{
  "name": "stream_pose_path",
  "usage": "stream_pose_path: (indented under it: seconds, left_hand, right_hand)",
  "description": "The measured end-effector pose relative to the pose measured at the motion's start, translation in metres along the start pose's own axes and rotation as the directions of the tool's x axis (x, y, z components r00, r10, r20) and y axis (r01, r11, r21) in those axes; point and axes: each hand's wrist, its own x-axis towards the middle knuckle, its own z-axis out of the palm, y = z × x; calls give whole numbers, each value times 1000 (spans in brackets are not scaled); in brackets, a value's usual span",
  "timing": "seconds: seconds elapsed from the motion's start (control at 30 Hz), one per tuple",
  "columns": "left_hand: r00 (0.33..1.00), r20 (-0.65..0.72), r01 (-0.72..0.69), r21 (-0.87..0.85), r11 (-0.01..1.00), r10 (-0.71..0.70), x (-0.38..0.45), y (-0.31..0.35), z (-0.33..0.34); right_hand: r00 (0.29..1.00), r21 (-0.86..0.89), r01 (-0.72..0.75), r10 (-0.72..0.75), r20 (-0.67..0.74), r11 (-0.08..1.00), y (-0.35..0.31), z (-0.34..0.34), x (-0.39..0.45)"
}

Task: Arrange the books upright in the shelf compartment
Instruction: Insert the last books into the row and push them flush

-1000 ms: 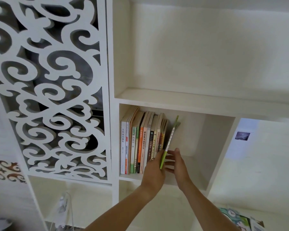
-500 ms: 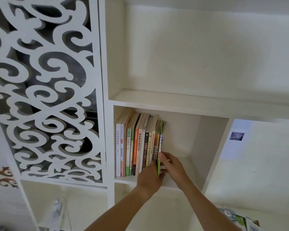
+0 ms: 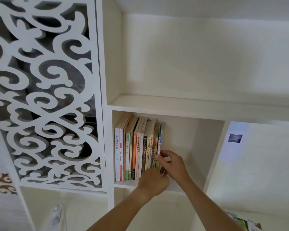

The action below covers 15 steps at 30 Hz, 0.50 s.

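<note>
A row of several books [image 3: 135,150] stands upright at the left of the white shelf compartment [image 3: 187,144]. The thin green-spined book [image 3: 160,139] is upright at the row's right end, flush against its neighbours. My right hand [image 3: 173,164] pinches its spine about halfway up, thumb and fingertips on the edge. My left hand [image 3: 153,180] is lower, in front of the books' bottom ends, gripping the foot of the thin book; its fingers are mostly hidden behind the back of the hand.
A carved white lattice panel [image 3: 45,97] fills the left. A tall compartment [image 3: 190,64] lies above the one with the books. Loose magazines [image 3: 240,223] lie at the lower right, and a small picture [image 3: 235,138] hangs on the wall to the right.
The thin green book was leaning to the right away from the row; both hands have swung it upright and pushed it against the other books.
</note>
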Motion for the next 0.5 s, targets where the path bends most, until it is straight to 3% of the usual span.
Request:
stream_pose_path:
  seconds: [0.07,0.17,0.33,0.5]
  left_hand:
    - [1000,21,-4,-48,999,5,5,2,2]
    - [997,-78,-26,13,1000,27,12,-7,11]
    - [979,-201,-20,-216,976,-25,-1,-26,38]
    - [949,-316,-17,-61,998,-3,8,-53,34]
  right_hand:
    - [1000,4,15,-15,-22,1000,3,0,-1]
    - [999,27,-47,46,20,999,9,2,-4]
    - [992,-4,-76,76,102,997,26,5,-14]
    - [999,-54,-26,28,41,998,33,16,-12]
